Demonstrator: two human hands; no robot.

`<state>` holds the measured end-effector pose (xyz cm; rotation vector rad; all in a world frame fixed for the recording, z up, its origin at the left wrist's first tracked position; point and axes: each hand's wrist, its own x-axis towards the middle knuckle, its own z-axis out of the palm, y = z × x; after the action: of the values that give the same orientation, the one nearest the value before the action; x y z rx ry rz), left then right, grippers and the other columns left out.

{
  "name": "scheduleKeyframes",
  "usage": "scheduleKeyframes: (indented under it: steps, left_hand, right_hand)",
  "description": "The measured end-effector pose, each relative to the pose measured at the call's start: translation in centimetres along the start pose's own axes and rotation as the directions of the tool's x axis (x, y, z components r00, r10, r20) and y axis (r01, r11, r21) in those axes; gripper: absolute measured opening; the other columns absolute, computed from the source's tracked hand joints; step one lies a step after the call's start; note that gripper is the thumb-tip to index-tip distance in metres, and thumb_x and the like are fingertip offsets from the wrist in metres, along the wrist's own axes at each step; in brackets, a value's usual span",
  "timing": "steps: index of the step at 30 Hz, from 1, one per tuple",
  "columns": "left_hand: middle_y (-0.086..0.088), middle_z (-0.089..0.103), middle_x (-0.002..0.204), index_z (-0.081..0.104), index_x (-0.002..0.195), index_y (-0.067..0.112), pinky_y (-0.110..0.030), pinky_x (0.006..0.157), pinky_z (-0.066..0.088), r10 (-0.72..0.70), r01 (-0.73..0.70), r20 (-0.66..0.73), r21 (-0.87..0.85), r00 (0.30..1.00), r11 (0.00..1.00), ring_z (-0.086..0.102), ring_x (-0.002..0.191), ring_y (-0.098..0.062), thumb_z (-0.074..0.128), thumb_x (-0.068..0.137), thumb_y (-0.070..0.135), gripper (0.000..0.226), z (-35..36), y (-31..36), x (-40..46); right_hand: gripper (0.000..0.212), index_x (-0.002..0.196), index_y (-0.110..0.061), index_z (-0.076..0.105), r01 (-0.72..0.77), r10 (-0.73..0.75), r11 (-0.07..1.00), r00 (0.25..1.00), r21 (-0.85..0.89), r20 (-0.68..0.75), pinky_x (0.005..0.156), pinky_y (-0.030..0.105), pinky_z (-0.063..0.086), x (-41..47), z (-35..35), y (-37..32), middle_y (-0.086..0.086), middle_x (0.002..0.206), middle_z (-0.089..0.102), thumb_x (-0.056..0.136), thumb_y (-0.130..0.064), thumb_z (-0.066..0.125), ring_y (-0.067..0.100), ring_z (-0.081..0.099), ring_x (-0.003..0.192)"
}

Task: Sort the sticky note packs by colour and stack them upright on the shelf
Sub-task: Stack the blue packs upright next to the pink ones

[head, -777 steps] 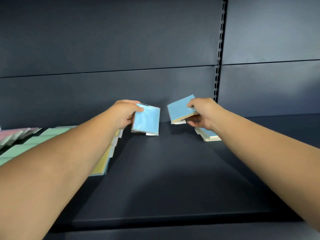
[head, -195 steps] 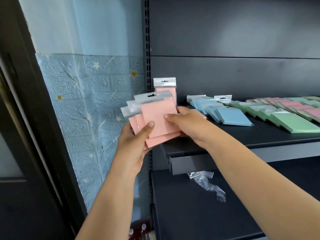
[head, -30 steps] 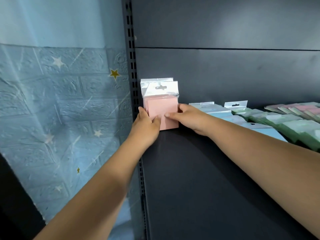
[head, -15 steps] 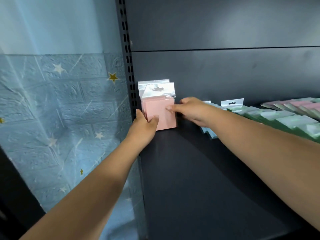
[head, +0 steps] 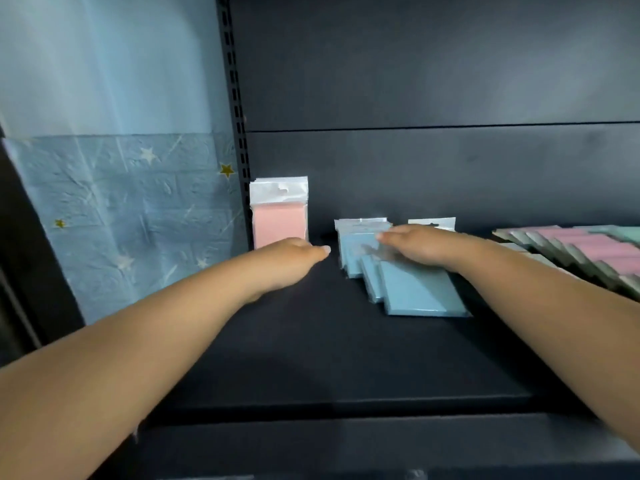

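Right of upright pink packs (head: 280, 216), blue packs (head: 412, 289) lie fanned flat on shelf (head: 311, 358). My right hand (head: 426, 245) flat atop them, fingers straight; left hand (head: 294, 258) relaxed, empty. Light, slippery film; I'd pinch side edges.

The shelf (head: 311, 358) looked like dark painted metal with a matt, smooth face that gave only a dull sheen, and its back panel (head: 433, 81) at twelve o'clock had the same finish. The slotted upright (head: 235, 116) at eleven o'clock was dark metal too. The pink packs (head: 280, 220) at the shelf's left end and the blue packs (head: 415, 292) at one o'clock were paper pads in clear glossy plastic wrap with shiny header tabs. The wall covering (head: 121, 220) at nine o'clock was embossed, brick-textured and crinkled.
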<state>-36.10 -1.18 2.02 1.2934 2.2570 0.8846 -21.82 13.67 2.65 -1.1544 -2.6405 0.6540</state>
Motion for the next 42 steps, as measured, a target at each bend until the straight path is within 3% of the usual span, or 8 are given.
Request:
scheduleKeyframes:
  steps: [3,6,12,18,26,33,36,42]
  left_hand:
    - [-0.007,0.042,0.144,0.04,0.139,0.01,-0.037,0.109,0.034,-0.078,0.072,-0.039,-0.14,0.996,0.987,0.043,0.128,-0.024,0.042,0.096,0.04,0.053,1.3,2.1,1.5]
    - [-0.008,0.046,0.139,0.041,0.137,0.009,-0.034,0.104,0.038,-0.13,0.098,-0.091,-0.292,0.987,0.951,0.048,0.121,-0.025,0.041,0.096,0.037,0.049,2.8,2.9,2.6]
    - [0.013,0.05,0.119,0.043,0.135,0.022,-0.021,0.093,0.031,0.011,-0.003,0.045,-0.178,0.999,0.984,0.047,0.112,-0.008,0.045,0.095,0.038,0.043,5.1,3.3,3.9]
    - [0.014,0.03,0.145,0.022,0.144,0.034,-0.014,0.095,0.023,0.101,-0.08,0.224,-0.102,0.969,0.992,0.032,0.117,0.001,0.051,0.091,0.041,0.061,4.6,4.2,3.0]
    - [0.013,0.033,0.145,0.029,0.142,0.033,-0.01,0.09,0.024,0.131,-0.101,0.217,-0.145,0.967,0.984,0.035,0.116,0.002,0.047,0.094,0.038,0.052,5.7,5.1,1.6]
    - [0.014,0.039,0.135,0.035,0.137,0.034,-0.009,0.083,0.032,0.16,-0.131,0.217,-0.142,0.963,0.981,0.036,0.111,0.003,0.046,0.095,0.035,0.044,7.5,6.6,0.0]
    - [0.015,0.039,0.136,0.035,0.13,0.04,-0.012,0.093,0.026,0.132,-0.102,0.219,-0.141,0.967,0.985,0.037,0.116,0.002,0.047,0.093,0.037,0.039,8.0,7.1,-0.7]
    - [0.018,0.048,0.135,0.028,0.143,0.036,-0.023,0.107,0.03,0.048,-0.031,0.169,-0.106,0.984,0.994,0.044,0.125,-0.004,0.053,0.085,0.049,0.064,8.7,6.7,-1.4]
  right_hand:
    - [0.026,0.104,-0.023,0.044,0.063,-0.062,0.998,0.997,-0.027,0.053,0.098,0.03,0.03,1.1,-0.3,1.0,0.001,0.128,0.048,0.099,-0.043,0.028,0.017,0.042,0.112]
    - [0.031,0.114,-0.02,0.045,0.084,-0.082,0.995,0.996,-0.059,0.035,0.085,0.028,0.034,2.8,-1.1,0.7,0.003,0.118,0.043,0.1,-0.042,0.028,0.019,0.042,0.109]
    - [0.055,0.143,-0.014,0.036,0.096,-0.087,0.991,0.991,-0.089,0.097,0.111,0.035,0.022,7.8,-1.9,0.0,0.004,0.152,0.031,0.099,-0.045,0.028,0.023,0.03,0.139]
    - [0.057,0.117,-0.022,0.058,0.027,-0.001,0.994,0.972,-0.109,0.233,0.104,0.038,0.034,10.3,-0.2,0.1,0.004,0.133,0.052,0.091,-0.063,0.029,0.024,0.05,0.117]
    - [0.058,0.11,-0.027,0.061,0.052,-0.015,0.987,0.973,-0.155,0.231,0.103,0.04,0.036,9.1,0.0,1.0,0.001,0.123,0.058,0.089,-0.066,0.025,0.021,0.054,0.107]
    - [0.057,0.122,-0.025,0.058,0.08,-0.051,0.989,0.973,-0.125,0.224,0.108,0.039,0.032,6.8,-0.8,3.4,0.0,0.134,0.052,0.093,-0.061,0.024,0.02,0.049,0.119]
    - [0.06,0.129,-0.026,0.054,0.087,-0.06,0.99,0.972,-0.111,0.226,0.109,0.039,0.03,6.2,-1.1,3.9,-0.001,0.139,0.048,0.092,-0.062,0.025,0.02,0.047,0.124]
    - [0.06,0.126,-0.026,0.056,0.11,-0.1,0.994,0.962,-0.024,0.254,0.107,0.037,0.031,5.3,-1.7,4.8,-0.002,0.138,0.049,0.09,-0.064,0.026,0.021,0.047,0.123]
